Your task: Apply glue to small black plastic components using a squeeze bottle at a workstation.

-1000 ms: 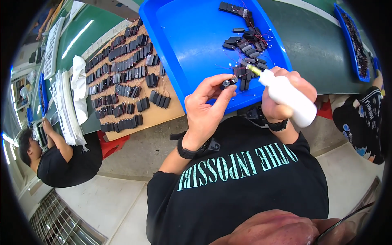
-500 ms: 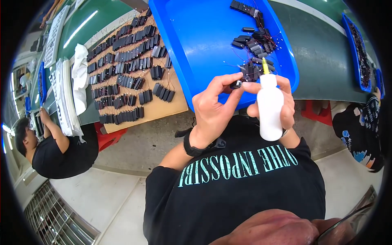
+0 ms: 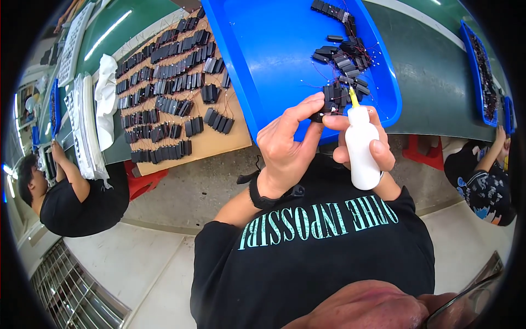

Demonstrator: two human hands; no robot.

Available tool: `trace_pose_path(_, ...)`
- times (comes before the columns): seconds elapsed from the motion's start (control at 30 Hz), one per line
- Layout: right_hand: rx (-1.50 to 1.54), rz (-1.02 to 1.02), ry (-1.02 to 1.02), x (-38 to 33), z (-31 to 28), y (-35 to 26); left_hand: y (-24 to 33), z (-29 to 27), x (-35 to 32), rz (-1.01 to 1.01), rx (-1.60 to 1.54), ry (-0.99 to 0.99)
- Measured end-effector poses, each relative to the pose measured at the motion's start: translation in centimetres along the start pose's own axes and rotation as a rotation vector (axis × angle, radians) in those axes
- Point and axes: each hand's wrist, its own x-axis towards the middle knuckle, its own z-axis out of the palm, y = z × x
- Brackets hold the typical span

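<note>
My left hand pinches a small black rectangular part between thumb and fingers, over the near edge of a blue tray. My right hand is wrapped round a white squeeze bottle with a thin yellow nozzle pointing up and away. Its index finger reaches left to the black part. Fingers cover much of that part. Just beyond, a heap of similar black parts with thin dark-red wires lies along the tray's right side.
Left of the tray, a brown board carries rows of black wired parts. White sheets lie further left. Co-workers sit at the left and right. Another blue tray holds parts at the far right.
The bottle has tilted, its nozzle tip shifting slightly left and down. The black part has turned a little in my left fingers. At the right, the co-worker's forearm has come into view.
</note>
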Motion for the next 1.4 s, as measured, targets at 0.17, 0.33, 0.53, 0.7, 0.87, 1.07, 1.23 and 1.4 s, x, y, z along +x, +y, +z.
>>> trace_pose_path(0.17, -0.058, -0.106, 0.049, -0.9, 0.3, 0.7, 0.8, 0.0, 0.2, -0.119, -0.105, -0.003)
trace_pose_path(0.33, -0.024, -0.008, 0.033, -0.5, 0.5, 0.2, 0.7, -0.3, 0.0, -0.112, -0.088, -0.084)
trace_pose_path(0.53, 0.139, 0.173, -0.08, -0.3, 2.5, -1.5, 1.2, -2.8, -0.5, -0.045, 0.052, 0.0)
trace_pose_path(0.7, 1.016, 0.272, 0.108, -5.0, 6.4, -1.9, 4.1, -9.3, -1.6, -0.046, 0.102, -0.007)
trace_pose_path(0.87, 0.072, -0.349, 0.435, -3.5, 7.8, 1.1, 5.2, -14.9, -4.1, -0.093, 0.259, 0.14)
trace_pose_path(1.07, -0.518, -0.656, 0.545, -3.1, 7.9, 1.3, 5.1, -20.5, -7.0, -0.421, 0.595, 0.201)
trace_pose_path(1.23, -0.578, -0.678, 0.446, -2.6, 7.8, 0.1, 3.5, -21.5, -7.3, -0.45, 0.835, 0.16)
trace_pose_path(1.4, -0.414, -0.602, 0.369, -2.8, 8.5, -0.3, 3.1, -21.9, -7.2, -0.433, 0.903, 0.179)
